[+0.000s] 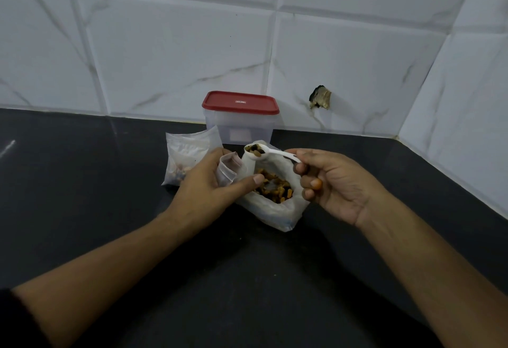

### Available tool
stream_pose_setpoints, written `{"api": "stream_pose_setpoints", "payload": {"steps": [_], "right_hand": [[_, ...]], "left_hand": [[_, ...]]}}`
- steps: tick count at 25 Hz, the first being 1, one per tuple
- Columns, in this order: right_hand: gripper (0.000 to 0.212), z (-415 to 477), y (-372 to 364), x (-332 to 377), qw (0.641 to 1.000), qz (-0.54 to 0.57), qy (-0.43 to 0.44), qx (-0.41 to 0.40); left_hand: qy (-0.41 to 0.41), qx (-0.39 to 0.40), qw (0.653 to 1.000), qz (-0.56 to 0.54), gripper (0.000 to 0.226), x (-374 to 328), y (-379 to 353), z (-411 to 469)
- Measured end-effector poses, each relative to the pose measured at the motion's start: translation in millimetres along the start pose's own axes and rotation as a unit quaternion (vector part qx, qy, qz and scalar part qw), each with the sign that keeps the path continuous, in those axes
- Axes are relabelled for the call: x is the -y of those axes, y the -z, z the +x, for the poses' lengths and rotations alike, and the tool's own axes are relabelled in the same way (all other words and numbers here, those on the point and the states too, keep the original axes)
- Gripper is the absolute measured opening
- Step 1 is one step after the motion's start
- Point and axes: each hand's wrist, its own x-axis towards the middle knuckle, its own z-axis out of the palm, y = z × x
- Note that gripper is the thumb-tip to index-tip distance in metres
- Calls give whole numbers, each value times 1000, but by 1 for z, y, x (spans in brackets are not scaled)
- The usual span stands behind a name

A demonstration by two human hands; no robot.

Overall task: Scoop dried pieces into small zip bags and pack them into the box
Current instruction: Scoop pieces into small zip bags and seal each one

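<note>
My left hand (pixel 209 182) holds a small clear zip bag (pixel 229 171) upright with its mouth open, thumb stretched over the big bag. My right hand (pixel 335 182) pinches the handle of a white plastic spoon (pixel 277 152). The spoon's bowl carries brown and dark dried pieces and hovers just right of the small bag's mouth. Under both hands lies a large open plastic bag (pixel 286 210) with orange-brown dried pieces (pixel 275 189) inside. A clear box with a red lid (pixel 239 116), closed, stands behind against the wall.
A filled plastic bag (pixel 187 155) lies left of my left hand, in front of the box. The black countertop (pixel 82 196) meets white tiled walls at the back and on the right. A broken hole (pixel 320 97) marks the back wall.
</note>
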Motion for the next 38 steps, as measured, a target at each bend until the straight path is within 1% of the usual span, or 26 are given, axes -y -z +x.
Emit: {"api": "stream_pose_setpoints", "payload": {"steps": [4, 7, 10, 14, 15, 17, 18, 21, 24, 26, 27, 28, 29, 31, 34, 36, 38], "right_hand": [[25, -7, -13, -1, 999, -27, 20, 20], [21, -11, -22, -6, 994, -96, 57, 16], [18, -14, -28, -11, 974, -188, 121, 22], [18, -17, -31, -13, 935, -287, 206, 37], [19, -17, -31, -13, 919, -321, 226, 38], [21, -16, -29, -14, 870, -401, 286, 31], [22, -15, -28, -15, 850, -422, 315, 26], [21, -13, -26, -15, 823, -429, 372, 25], [21, -13, -25, -15, 790, -473, 388, 43], [21, -11, -22, -14, 775, -485, 403, 34], [20, -10, -21, -13, 777, -481, 405, 32], [19, -10, -19, -13, 786, -473, 396, 39], [18, -9, -18, -13, 806, -456, 375, 54], [15, -9, -17, -11, 860, -392, 320, 72], [14, -7, -12, -8, 921, -290, 260, 31], [15, -5, -9, -8, 955, -218, 202, 27], [16, -3, -8, -9, 975, -161, 153, 31]], "left_hand": [[-11, 2, 1000, -7, 47, -2, -1, -1], [-14, -5, 1000, -4, 46, 0, -2, -1], [-17, -12, 1000, 7, 44, 0, -2, -1], [-38, -15, 999, 5, 42, 0, -2, -2], [-43, -18, 999, 11, 42, 1, -2, -3], [-57, -30, 997, 32, 41, -1, -3, -4], [-63, -32, 997, 37, 40, -3, -4, -4], [-69, -23, 997, 17, 39, -4, -4, -3], [-61, -15, 998, -10, 44, -4, -3, -3], [-59, -11, 998, -32, 46, -5, -3, -4], [-59, -9, 997, -41, 46, -5, -3, -4], [-57, -10, 997, -44, 45, -6, -3, -4], [-56, -14, 997, -41, 45, -5, -2, -5], [-60, -17, 997, -42, 43, -5, -2, -4], [-59, -11, 997, -55, 39, -4, -1, -3], [-51, -6, 997, -62, 43, -3, -1, -3], [-43, -5, 997, -65, 46, -2, -1, -3]]}}
